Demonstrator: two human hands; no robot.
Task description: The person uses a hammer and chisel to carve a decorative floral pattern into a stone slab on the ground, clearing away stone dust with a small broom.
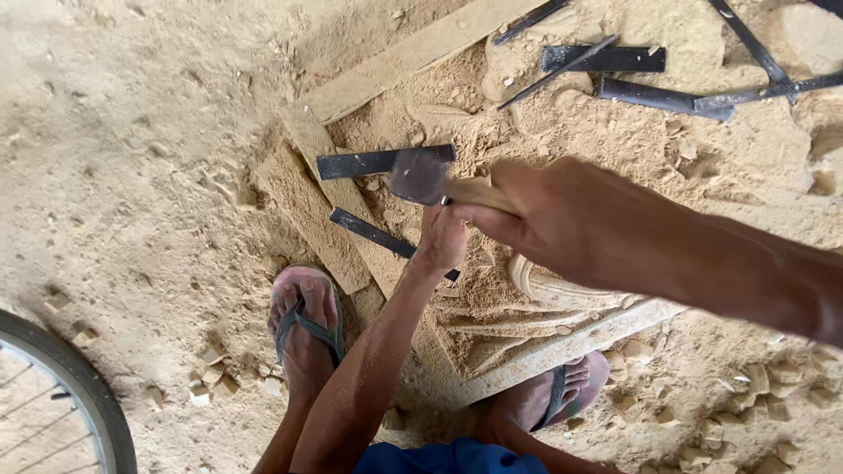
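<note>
A dusty sand floor (132,132) is carrying a pale carved stone slab (562,338), which is lying flat under heaps of stone dust. Dark metal chisels (606,60) are lying scattered on the slab's far part. Small stone chips (211,369) are littering the floor beside a bicycle wheel (83,386) that is resting on it.

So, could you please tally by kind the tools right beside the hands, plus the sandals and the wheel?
hammer: 1
dark chisels: 2
sandals: 2
bicycle wheel: 1
Total: 6
</note>
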